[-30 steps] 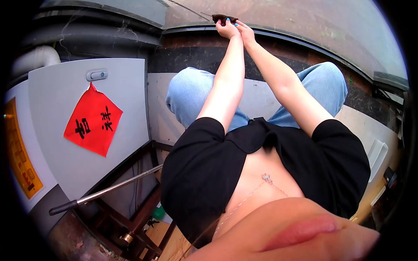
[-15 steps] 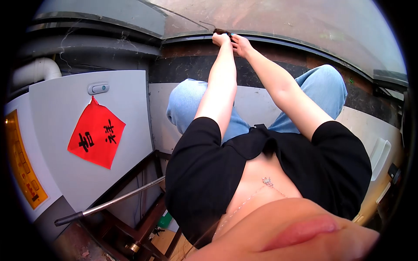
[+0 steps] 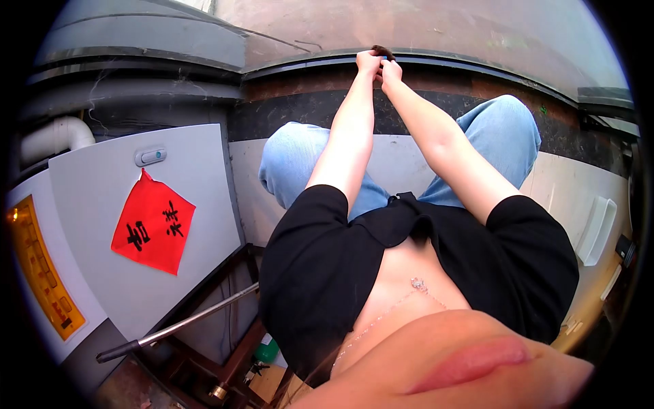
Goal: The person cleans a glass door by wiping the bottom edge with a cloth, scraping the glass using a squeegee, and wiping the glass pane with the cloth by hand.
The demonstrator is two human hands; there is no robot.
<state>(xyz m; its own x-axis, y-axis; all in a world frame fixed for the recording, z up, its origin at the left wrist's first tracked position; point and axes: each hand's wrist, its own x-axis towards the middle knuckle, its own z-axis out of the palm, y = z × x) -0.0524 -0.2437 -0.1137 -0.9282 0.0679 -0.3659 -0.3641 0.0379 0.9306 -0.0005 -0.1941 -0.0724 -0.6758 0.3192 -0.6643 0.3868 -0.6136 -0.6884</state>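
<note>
Handling seems the step in hand: the left hand [image 3: 368, 63] is pinching a dark thing [image 3: 383, 51] before the pane [image 3: 443, 27]; the right hand [image 3: 391, 72] is touching it, its grip hiding too much to tell. Further handling is probably calling for close two-handed control.

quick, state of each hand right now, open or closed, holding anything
Left hand: closed, holding the dark thing.
Right hand: at it too; whether it grips can't be told.
</note>
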